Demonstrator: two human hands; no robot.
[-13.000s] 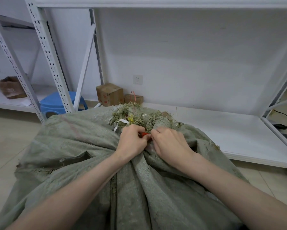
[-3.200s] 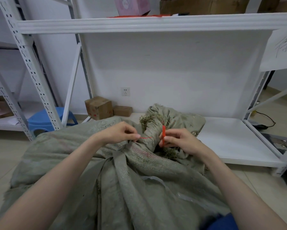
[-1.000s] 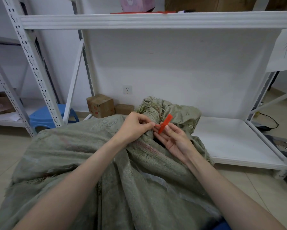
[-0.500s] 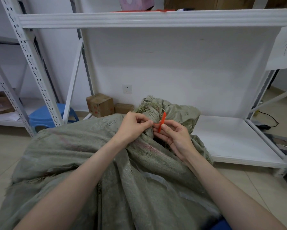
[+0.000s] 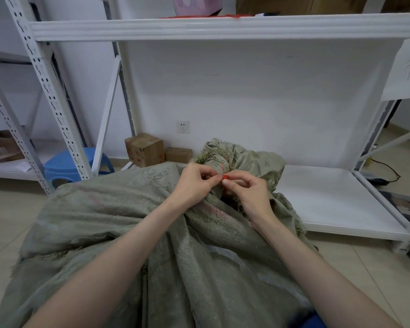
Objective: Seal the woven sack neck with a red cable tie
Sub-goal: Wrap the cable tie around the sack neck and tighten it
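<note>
Half a second earlier the thin red plastic cable tie (image 5: 223, 172) stands slanted between the hands with its loose tail held in the right fingers. Now its tail lies straight up against the gathered neck (image 5: 214, 158) of the grey-green woven plastic sack (image 5: 128, 221), and its small red head sits at the meeting fingertips. The left hand (image 5: 194, 183) has its fingers curled and pinches the tie at the head. The right hand (image 5: 246, 194), open-palmed a second ago, is now curled and pinches the tie from just below. The hands have closed in on one spot, which suggests the tail is being fed through the head or drawn tight. Whether the loop is locked around the neck cannot be told, so the seal is judged not yet finished.

Counted:
- one sack, lying on the floor against the white metal shelf rack (image 5: 223, 27)
- one red tie
- two hands
- two brown cardboard boxes (image 5: 144, 150) by the wall, and a third brown box (image 5: 2, 145) on the left shelf
- one blue plastic stool (image 5: 64, 162)
- one white wall socket (image 5: 183, 126)
</note>
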